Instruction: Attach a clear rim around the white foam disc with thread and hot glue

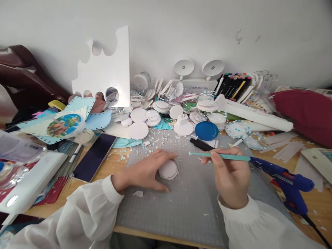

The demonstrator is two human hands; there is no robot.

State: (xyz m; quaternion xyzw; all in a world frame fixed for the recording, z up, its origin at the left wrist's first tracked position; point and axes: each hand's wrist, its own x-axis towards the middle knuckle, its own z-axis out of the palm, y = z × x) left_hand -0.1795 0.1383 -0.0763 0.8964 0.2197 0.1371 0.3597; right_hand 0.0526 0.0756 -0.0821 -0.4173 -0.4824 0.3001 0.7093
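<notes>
My left hand (145, 171) is curved around a small stack of round white discs (168, 170) on the grey cutting mat (192, 207). Its fingers and thumb are spread apart, the thumb tip a little short of the discs; I cannot tell whether the fingers touch them. In my right hand (231, 174) is a pair of turquoise tweezers (233, 157), gripped between thumb and fingers. The tips point left, above the mat, with a tiny pale bit at their end. Behind them lies a black pen-like tool (201, 144).
A blue glue gun (287, 180) lies at the right, its cord running to the front. Stacked white discs with beaded strings (160, 106), a blue lid (206, 130) and markers (234, 86) crowd the back. A phone (93, 157) lies at the left.
</notes>
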